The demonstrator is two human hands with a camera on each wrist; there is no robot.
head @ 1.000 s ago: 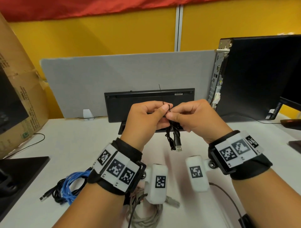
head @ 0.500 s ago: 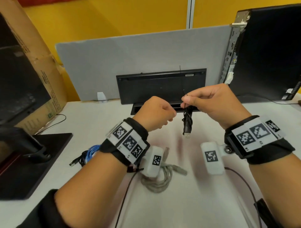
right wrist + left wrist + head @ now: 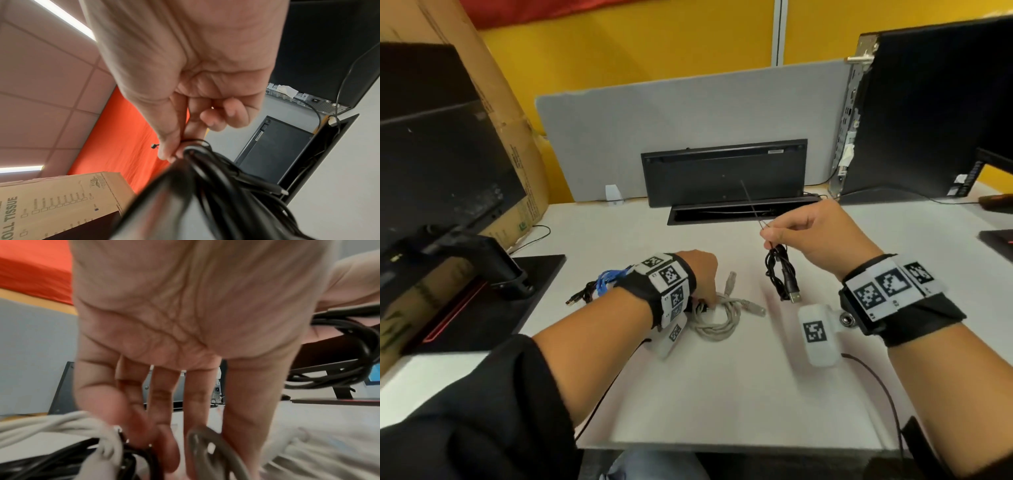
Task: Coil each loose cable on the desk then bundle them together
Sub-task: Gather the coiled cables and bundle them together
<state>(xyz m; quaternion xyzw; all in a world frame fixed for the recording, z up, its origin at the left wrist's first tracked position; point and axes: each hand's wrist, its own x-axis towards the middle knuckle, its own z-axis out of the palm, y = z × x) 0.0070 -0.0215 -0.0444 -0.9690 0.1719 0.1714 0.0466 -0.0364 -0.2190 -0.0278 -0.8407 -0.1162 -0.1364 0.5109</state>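
black, grey and blue: three cable bundles show. one black coiled cable (image 3: 780, 274), with a usb plug at its lower end, hangs above the white tabletop (image 3: 722, 394) from the right hand (image 3: 811, 236), whose thumb and forefinger pinch the thin tie (image 3: 751, 205) at its top. one grey coiled cable (image 3: 717, 313) lies on the tabletop under the left hand (image 3: 698, 274); those fingers (image 3: 164, 443) reach down, fairly straight, onto the coil. one blue and black bundle (image 3: 599, 289) lies just left of the left wrist. two hands, well apart.
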